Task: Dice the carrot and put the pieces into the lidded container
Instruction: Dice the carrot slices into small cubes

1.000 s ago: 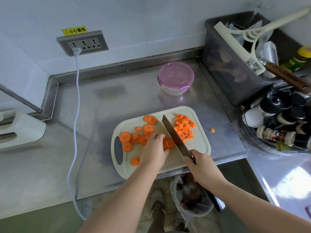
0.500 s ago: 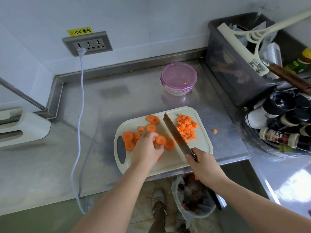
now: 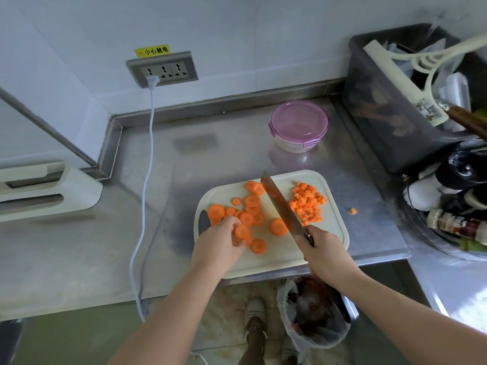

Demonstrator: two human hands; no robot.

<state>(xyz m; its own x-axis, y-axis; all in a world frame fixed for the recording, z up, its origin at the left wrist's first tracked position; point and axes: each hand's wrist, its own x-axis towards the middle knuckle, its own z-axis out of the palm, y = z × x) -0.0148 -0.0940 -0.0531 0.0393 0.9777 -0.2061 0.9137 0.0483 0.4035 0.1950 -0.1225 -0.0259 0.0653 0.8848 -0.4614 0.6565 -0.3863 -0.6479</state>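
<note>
A cream cutting board (image 3: pixel 334 233) lies at the counter's front edge. Round carrot slices (image 3: pixel 251 201) are spread over its left half, and a pile of diced carrot (image 3: pixel 307 201) sits at its right. My left hand (image 3: pixel 220 246) is closed on a few carrot slices (image 3: pixel 242 231) at the board's left. My right hand (image 3: pixel 322 252) grips a knife (image 3: pixel 280 204), its blade lying diagonally between slices and dice. The round container with the purple lid (image 3: pixel 299 122) stands shut behind the board.
One carrot cube (image 3: pixel 353 211) lies on the steel counter right of the board. A dark bin of utensils (image 3: pixel 390 106) and a tub of bottles (image 3: pixel 453 206) crowd the right. A white cable (image 3: pixel 147 180) hangs from the wall socket. A bagged waste bin (image 3: pixel 313 314) stands on the floor below.
My left hand has slid left across the board, drawing slices away from the blade toward the handle end. The knife has stayed roughly in place.
</note>
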